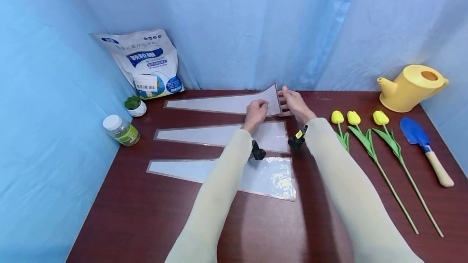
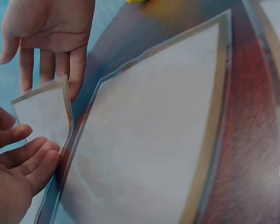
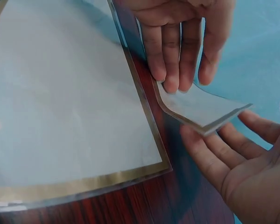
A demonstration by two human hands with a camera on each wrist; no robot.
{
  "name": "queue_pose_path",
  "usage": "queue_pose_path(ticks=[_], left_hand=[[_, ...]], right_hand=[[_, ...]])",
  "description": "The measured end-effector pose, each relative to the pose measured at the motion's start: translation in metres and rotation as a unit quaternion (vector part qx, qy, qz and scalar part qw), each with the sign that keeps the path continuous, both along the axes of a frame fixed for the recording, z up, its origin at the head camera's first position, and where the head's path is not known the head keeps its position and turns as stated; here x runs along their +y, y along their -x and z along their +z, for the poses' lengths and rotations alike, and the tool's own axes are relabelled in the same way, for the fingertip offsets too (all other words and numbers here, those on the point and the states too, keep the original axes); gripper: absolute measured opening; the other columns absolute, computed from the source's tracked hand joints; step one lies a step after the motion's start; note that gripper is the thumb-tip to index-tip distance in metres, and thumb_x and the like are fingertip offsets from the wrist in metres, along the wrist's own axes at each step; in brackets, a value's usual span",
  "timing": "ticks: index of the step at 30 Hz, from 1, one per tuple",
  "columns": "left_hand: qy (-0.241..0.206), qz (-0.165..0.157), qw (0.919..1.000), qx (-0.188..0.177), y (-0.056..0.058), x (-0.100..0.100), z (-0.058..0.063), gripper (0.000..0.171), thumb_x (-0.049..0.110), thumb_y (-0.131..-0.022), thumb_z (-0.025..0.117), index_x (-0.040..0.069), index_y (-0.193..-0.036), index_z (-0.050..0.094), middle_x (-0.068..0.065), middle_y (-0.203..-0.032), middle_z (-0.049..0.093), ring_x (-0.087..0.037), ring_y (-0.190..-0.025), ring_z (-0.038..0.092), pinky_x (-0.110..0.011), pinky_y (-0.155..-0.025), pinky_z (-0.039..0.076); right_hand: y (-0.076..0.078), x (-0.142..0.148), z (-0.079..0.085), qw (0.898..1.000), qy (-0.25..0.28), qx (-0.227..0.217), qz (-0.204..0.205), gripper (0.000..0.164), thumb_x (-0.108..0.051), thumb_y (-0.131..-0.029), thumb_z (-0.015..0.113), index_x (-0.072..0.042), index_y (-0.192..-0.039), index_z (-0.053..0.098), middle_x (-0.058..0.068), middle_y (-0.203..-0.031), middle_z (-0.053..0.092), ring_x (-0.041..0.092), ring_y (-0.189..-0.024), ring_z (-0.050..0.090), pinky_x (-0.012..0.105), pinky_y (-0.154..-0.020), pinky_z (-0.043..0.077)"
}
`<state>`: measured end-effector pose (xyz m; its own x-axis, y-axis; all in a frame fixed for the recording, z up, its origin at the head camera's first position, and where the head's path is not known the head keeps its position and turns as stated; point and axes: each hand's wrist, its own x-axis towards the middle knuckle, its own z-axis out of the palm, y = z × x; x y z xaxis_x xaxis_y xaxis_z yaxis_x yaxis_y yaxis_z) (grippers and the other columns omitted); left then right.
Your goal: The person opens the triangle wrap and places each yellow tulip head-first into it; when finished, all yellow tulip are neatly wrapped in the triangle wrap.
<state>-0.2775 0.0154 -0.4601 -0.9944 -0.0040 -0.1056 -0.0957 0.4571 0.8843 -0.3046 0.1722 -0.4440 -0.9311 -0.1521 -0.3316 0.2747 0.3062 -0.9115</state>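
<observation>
Three long tapered white sheets with gold-brown borders and clear plastic edges lie in rows in the head view. The farthest sheet [image 1: 215, 103] has its wide right end bent up off the table. At that raised end is my right hand [image 1: 295, 102], its straight fingers [image 3: 210, 161] reaching behind and under the sheet. My left hand [image 1: 257, 113] is over the sheet's upper face, its fingertips [image 3: 170, 86] right at the white surface. The middle sheet [image 1: 204, 134] and the nearest sheet [image 1: 183, 168] lie flat, partly covered by my left forearm.
Back left on the dark red table [image 1: 120, 214] are a fertilizer bag [image 1: 146, 66], a small potted plant [image 1: 136, 106] and a white-lidded jar [image 1: 122, 130]. On the right lie three yellow tulips [image 1: 381, 117] and a blue trowel [image 1: 414, 131], near a yellow watering can [image 1: 406, 88].
</observation>
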Motion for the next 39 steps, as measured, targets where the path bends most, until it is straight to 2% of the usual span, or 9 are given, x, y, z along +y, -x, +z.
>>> queue_pose_path(ticks=[3, 7, 11, 14, 17, 23, 28, 31, 39], left_hand=[[-0.006, 0.002, 1.0, -0.001, 0.002, -0.001, 0.001, 0.03, 0.023, -0.102, 0.052, 0.007, -0.118, 0.072, -0.01, -0.106, 0.075, -0.02, -0.092, 0.069, -0.028, -0.079, 0.053], [-0.01, 0.021, 0.9997, -0.001, 0.006, -0.001, 0.002, 0.027, 0.027, -0.099, 0.059, 0.008, -0.108, 0.075, -0.011, -0.091, 0.077, -0.011, -0.069, 0.063, -0.019, -0.063, 0.045], [-0.031, 0.043, 0.9985, -0.015, 0.01, -0.001, 0.002, 0.028, 0.033, -0.097, 0.064, 0.007, -0.103, 0.074, -0.013, -0.085, 0.075, -0.015, -0.063, 0.065, -0.017, -0.055, 0.043], [-0.051, 0.048, 0.9971, -0.031, 0.012, -0.002, 0.003, 0.029, 0.035, -0.095, 0.067, 0.006, -0.1, 0.073, -0.013, -0.083, 0.074, -0.019, -0.065, 0.067, -0.019, -0.053, 0.045], [-0.055, 0.05, 0.9965, -0.039, 0.013, -0.003, 0.005, 0.026, 0.033, -0.093, 0.07, 0.007, -0.096, 0.072, -0.008, -0.078, 0.071, -0.012, -0.061, 0.061, -0.019, -0.052, 0.045], [-0.029, 0.065, 0.9971, -0.027, 0.014, -0.001, 0.005, 0.018, 0.02, -0.094, 0.065, 0.004, -0.094, 0.074, -0.008, -0.078, 0.071, -0.007, -0.056, 0.057, -0.017, -0.052, 0.046], [0.012, 0.095, 0.9954, -0.013, 0.014, 0.001, 0.007, 0.018, 0.02, -0.094, 0.066, 0.008, -0.089, 0.078, -0.008, -0.085, 0.075, -0.014, -0.07, 0.063, -0.019, -0.059, 0.047], [0.015, 0.115, 0.9932, -0.014, 0.013, 0.002, 0.012, 0.017, 0.021, -0.092, 0.07, 0.009, -0.085, 0.079, -0.005, -0.086, 0.075, -0.018, -0.084, 0.065, -0.022, -0.064, 0.049], [-0.007, 0.124, 0.9922, -0.011, 0.011, 0.001, 0.017, 0.014, 0.02, -0.088, 0.076, 0.009, -0.081, 0.08, -0.007, -0.077, 0.075, -0.018, -0.077, 0.069, -0.022, -0.063, 0.051]], right_hand=[[-0.001, -0.002, 0.001, 1.0, 0.022, -0.002, 0.001, 0.07, -0.057, -0.104, 0.023, -0.008, -0.154, 0.034, 0.02, -0.155, 0.042, 0.039, -0.132, 0.052, 0.034, -0.081, 0.061], [-0.002, -0.005, 0.002, 0.999, 0.047, -0.013, 0.009, 0.069, -0.056, -0.104, 0.023, -0.009, -0.154, 0.035, 0.02, -0.153, 0.044, 0.038, -0.132, 0.053, 0.037, -0.082, 0.061], [-0.004, -0.009, 0.001, 0.998, 0.06, -0.019, 0.018, 0.071, -0.058, -0.103, 0.022, -0.009, -0.153, 0.036, 0.021, -0.149, 0.047, 0.038, -0.13, 0.055, 0.043, -0.087, 0.061], [-0.005, -0.012, 0.0, 0.998, 0.057, -0.021, 0.027, 0.074, -0.061, -0.102, 0.021, -0.01, -0.153, 0.037, 0.02, -0.147, 0.049, 0.038, -0.129, 0.056, 0.046, -0.092, 0.059], [-0.005, -0.014, -0.001, 0.998, 0.056, -0.021, 0.033, 0.075, -0.063, -0.102, 0.021, -0.01, -0.152, 0.038, 0.02, -0.147, 0.051, 0.039, -0.13, 0.056, 0.046, -0.094, 0.058], [-0.004, -0.015, -0.002, 0.998, 0.052, -0.022, 0.028, 0.072, -0.061, -0.103, 0.023, -0.01, -0.152, 0.038, 0.02, -0.148, 0.051, 0.037, -0.129, 0.058, 0.044, -0.094, 0.058], [-0.002, -0.019, -0.003, 0.999, 0.041, -0.021, 0.012, 0.06, -0.051, -0.106, 0.032, -0.008, -0.146, 0.044, 0.018, -0.137, 0.056, 0.023, -0.108, 0.067, 0.039, -0.086, 0.061], [0.0, -0.021, -0.003, 1.0, 0.023, -0.015, 0.002, 0.057, -0.048, -0.106, 0.038, -0.007, -0.143, 0.048, 0.014, -0.128, 0.06, 0.013, -0.092, 0.068, 0.037, -0.081, 0.062], [0.004, -0.028, 0.0, 0.999, -0.024, -0.01, -0.026, 0.05, -0.044, -0.102, 0.05, -0.005, -0.133, 0.057, 0.005, -0.107, 0.063, 0.008, -0.077, 0.065, 0.035, -0.074, 0.062]])
